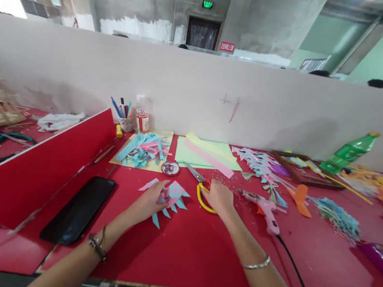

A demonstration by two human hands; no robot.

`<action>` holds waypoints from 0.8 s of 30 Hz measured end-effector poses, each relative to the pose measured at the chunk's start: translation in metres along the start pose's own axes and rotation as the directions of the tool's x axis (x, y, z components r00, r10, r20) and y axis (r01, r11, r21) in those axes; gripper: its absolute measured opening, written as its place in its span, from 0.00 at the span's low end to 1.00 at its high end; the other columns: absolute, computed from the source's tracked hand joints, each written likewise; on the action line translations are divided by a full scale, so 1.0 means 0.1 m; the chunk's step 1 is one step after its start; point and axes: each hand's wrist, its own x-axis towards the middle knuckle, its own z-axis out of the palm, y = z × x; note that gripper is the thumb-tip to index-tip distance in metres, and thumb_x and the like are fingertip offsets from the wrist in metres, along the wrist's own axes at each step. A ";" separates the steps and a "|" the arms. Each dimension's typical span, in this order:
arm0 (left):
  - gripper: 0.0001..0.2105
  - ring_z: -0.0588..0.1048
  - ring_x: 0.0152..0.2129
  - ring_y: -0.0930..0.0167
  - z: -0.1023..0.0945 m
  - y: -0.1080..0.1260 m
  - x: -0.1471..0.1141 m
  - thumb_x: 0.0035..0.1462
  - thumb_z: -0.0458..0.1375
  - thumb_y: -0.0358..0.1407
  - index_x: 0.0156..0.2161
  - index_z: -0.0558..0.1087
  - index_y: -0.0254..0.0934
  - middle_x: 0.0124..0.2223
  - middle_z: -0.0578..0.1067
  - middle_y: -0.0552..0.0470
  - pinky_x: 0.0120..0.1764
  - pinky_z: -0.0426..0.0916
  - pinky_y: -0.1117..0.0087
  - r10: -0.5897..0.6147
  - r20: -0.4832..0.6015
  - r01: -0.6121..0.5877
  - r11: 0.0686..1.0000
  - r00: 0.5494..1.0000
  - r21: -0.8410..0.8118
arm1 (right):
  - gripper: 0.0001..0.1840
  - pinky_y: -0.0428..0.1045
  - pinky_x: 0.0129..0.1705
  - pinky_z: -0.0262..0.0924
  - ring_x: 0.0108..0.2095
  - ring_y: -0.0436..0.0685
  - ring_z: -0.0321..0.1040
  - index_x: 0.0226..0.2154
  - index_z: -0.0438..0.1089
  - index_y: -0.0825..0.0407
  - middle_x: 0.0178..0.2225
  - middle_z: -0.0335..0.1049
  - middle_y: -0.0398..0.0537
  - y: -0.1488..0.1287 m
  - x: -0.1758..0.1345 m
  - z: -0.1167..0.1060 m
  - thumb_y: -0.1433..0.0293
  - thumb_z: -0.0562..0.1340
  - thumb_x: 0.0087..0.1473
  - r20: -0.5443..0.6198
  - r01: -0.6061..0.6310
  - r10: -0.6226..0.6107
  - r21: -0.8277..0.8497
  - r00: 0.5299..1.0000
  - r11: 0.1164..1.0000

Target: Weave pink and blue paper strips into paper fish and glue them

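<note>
My left hand (149, 201) is closed on a woven paper piece (176, 191) in pink and light blue, with pointed blue strip ends along its lower side. My right hand (219, 198) has its fingers at the handles of a pair of scissors (206, 204), yellow outside and red inside. The blades point away to the upper left, towards sheets of green and yellow paper. Part of the grip is hidden behind the fingers. Just right of this hand lies a pink glue gun (264, 210). A small round patterned lid (170, 168) sits above the woven piece.
Paper strips (146, 149) pile up at back left, beside a pen cup (126, 124) and a plastic bottle (142, 116). A black phone (78, 210) lies by a red upright board (44, 163). At right are a woven paper chain (257, 164), a tray (327, 184) and a green bottle (348, 154).
</note>
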 end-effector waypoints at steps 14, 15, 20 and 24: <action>0.24 0.68 0.29 0.74 -0.04 0.04 0.16 0.48 0.54 0.33 0.52 0.56 0.35 0.31 0.67 0.54 0.35 0.65 0.72 0.009 0.094 0.026 0.932 0.996 -0.361 | 0.11 0.45 0.32 0.55 0.30 0.51 0.61 0.29 0.66 0.54 0.28 0.65 0.42 -0.12 -0.14 -0.02 0.63 0.59 0.46 0.109 0.341 -0.519 0.637 0.848 0.692; 0.24 0.68 0.28 0.74 -0.04 0.01 0.15 0.48 0.54 0.33 0.51 0.56 0.34 0.31 0.67 0.54 0.34 0.65 0.72 -0.010 0.095 0.044 0.933 0.995 -0.358 | 0.10 0.44 0.31 0.54 0.29 0.50 0.61 0.28 0.65 0.54 0.27 0.64 0.41 -0.11 -0.14 0.00 0.64 0.58 0.47 0.115 0.330 -0.520 0.654 0.846 0.681; 0.24 0.70 0.25 0.75 -0.12 -0.10 0.12 0.47 0.54 0.33 0.51 0.56 0.35 0.31 0.69 0.55 0.30 0.66 0.73 -0.104 0.073 0.121 0.946 0.992 -0.300 | 0.11 0.43 0.34 0.56 0.32 0.49 0.62 0.34 0.66 0.55 0.33 0.67 0.43 -0.09 -0.16 0.01 0.66 0.55 0.49 0.109 0.284 -0.496 0.706 0.861 0.649; 0.21 0.72 0.27 0.72 -0.25 -0.13 0.12 0.49 0.52 0.34 0.50 0.58 0.34 0.30 0.72 0.53 0.30 0.66 0.73 -0.111 0.050 0.118 0.979 0.993 -0.169 | 0.14 0.45 0.34 0.57 0.32 0.50 0.63 0.38 0.67 0.55 0.35 0.69 0.46 -0.10 -0.18 0.02 0.67 0.53 0.50 0.139 0.232 -0.478 0.738 0.867 0.634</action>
